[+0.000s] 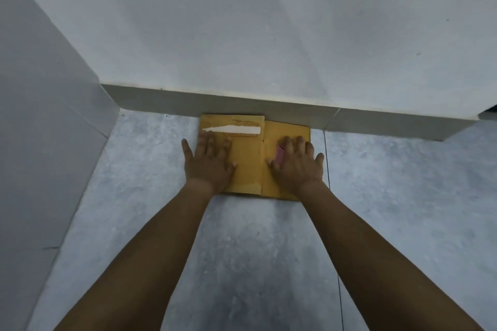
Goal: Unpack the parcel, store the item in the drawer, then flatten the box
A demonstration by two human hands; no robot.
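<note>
A brown cardboard box lies flat on the grey floor, its far edge against the skirting board. A torn white strip runs across its upper left panel. My left hand rests palm down on the left panel, fingers spread. My right hand presses palm down on the right panel, fingers spread. A small pink object shows under the right hand's fingers; I cannot tell what it is. No drawer or unpacked item is in view.
A white wall rises behind the box, with a grey skirting board along its foot. A second wall closes the left side, forming a corner. Grey tiled floor spreads toward me, with a tile seam right of the box.
</note>
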